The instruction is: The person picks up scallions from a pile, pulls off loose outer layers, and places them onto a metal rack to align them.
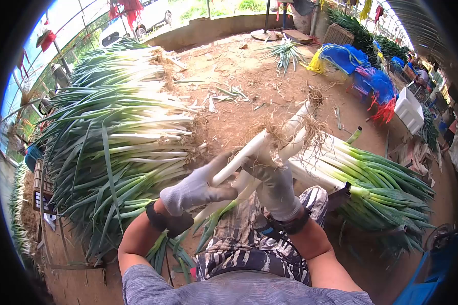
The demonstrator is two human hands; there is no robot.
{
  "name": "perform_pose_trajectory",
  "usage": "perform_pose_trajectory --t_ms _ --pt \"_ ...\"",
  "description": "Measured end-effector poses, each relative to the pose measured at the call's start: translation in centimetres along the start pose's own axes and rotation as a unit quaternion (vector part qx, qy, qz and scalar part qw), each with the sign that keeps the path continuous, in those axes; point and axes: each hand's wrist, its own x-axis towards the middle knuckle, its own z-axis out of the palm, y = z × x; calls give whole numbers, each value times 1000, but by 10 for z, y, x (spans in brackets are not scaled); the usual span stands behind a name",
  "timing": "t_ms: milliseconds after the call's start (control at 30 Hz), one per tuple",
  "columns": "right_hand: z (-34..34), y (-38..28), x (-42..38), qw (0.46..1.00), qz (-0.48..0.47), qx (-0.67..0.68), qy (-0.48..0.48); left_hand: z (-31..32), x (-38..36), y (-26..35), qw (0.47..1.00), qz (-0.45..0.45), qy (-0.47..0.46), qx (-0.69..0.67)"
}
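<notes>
Both gloved hands, left hand (196, 190) and right hand (276, 185), are closed around the leek stalks (254, 152), long axis slanting near-left to far-right, roots (310, 127) far

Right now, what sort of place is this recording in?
Probably a farm packing shed or greenhouse: a large pile of leeks on a dirt floor, another trimmed bundle, and gloved left hand and right hand holding leek stalks.

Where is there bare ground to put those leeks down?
Open dirt floor lies between the big leek pile on the left and the blue bags. Near both hands it is crowded: the smaller leek stack fills the right.
</notes>
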Motion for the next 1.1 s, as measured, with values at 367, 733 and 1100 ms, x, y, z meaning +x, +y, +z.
perform_pose_trajectory --t_ms 367,733,1100 --pt "-1 -36 -14 996 67 44 -47 41 -8 2 1000 29 -8 3" --pt "-33 -38 -9 957 111 -19 -268 40 -10 39 992 46 -118 17" --pt "-49 -46 5 914 66 -194 -351 54 -16 42 962 -2 -202 182"
